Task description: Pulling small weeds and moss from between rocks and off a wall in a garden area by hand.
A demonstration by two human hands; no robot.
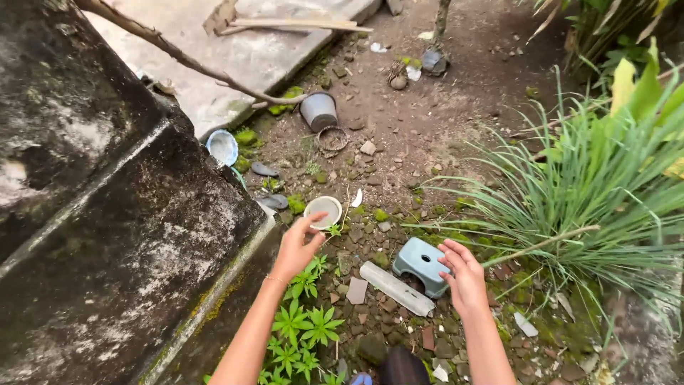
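My left hand [297, 247] is stretched out over the ground with its fingers apart, fingertips close to a small round white bowl [323, 211] lying on the dirt; it holds nothing. My right hand [464, 276] hovers open just right of a small grey-blue plastic stool [420, 264], fingers spread and near its edge, not gripping it. A long white flat piece [396, 288] lies on the ground between the two hands, in front of the stool.
A dark mossy concrete wall [121, 235] fills the left. A grey pot [318, 110] lies on its side farther off, near a blue-rimmed dish [222, 147]. Long-leaved grass [591, 192] crowds the right. Small green plants [303, 328] and stones cover the ground.
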